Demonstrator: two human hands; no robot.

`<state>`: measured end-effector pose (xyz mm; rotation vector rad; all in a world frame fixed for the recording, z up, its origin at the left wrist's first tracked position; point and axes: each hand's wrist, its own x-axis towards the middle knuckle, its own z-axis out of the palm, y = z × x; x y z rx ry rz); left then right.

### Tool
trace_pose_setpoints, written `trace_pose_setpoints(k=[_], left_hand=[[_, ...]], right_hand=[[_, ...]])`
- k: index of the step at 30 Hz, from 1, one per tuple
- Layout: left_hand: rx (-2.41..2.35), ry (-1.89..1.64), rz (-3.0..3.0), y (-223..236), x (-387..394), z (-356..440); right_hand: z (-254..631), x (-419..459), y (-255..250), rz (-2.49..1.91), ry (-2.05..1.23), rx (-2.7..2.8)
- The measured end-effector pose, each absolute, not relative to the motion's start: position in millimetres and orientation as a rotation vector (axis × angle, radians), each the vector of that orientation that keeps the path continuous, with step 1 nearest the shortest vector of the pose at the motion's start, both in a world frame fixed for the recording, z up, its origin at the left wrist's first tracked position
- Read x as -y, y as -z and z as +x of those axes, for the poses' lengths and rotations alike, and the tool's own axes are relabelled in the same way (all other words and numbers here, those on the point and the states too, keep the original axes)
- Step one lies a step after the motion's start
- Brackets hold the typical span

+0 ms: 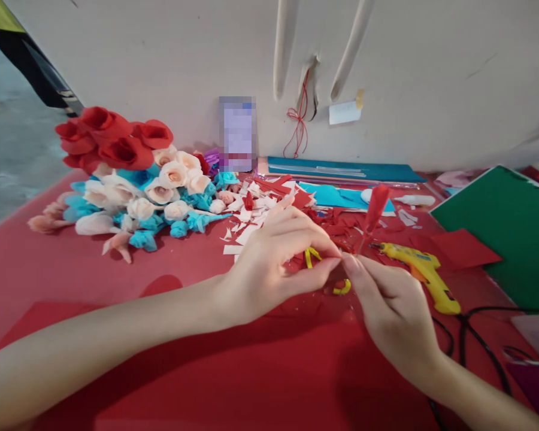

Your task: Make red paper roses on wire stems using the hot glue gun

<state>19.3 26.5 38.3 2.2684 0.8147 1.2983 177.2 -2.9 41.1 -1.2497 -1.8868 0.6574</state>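
Observation:
My left hand and my right hand meet fingertip to fingertip above the red table cover. Both pinch the thin stem of a rolled red paper bud that sticks up and away to the right. The left thumb and forefinger press together at the stem's lower end; the right fingers pinch just beside them. Yellow-handled scissors lie under the hands, mostly hidden. A yellow glue gun rests just right of my right hand.
A pile of red, cream and blue paper roses lies at the left. Red and white paper scraps cover the middle. Blue sheets, a green sheet and a red square lie behind and right. A black cable runs at right.

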Motion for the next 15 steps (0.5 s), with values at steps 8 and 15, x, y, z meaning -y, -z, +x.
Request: trace_pose_setpoints(k=[8,15], left_hand=[[-0.877,-1.295,2.286,-41.2,-26.5,18.9],[-0.843,-1.280,2.262,-43.3,-26.7,17.5]], right_hand=[[178.3,1.1,-42.4,-1.277,-0.549,1.923],[174.3,-0.4,-43.8,-1.188,-0.440,1.908]])
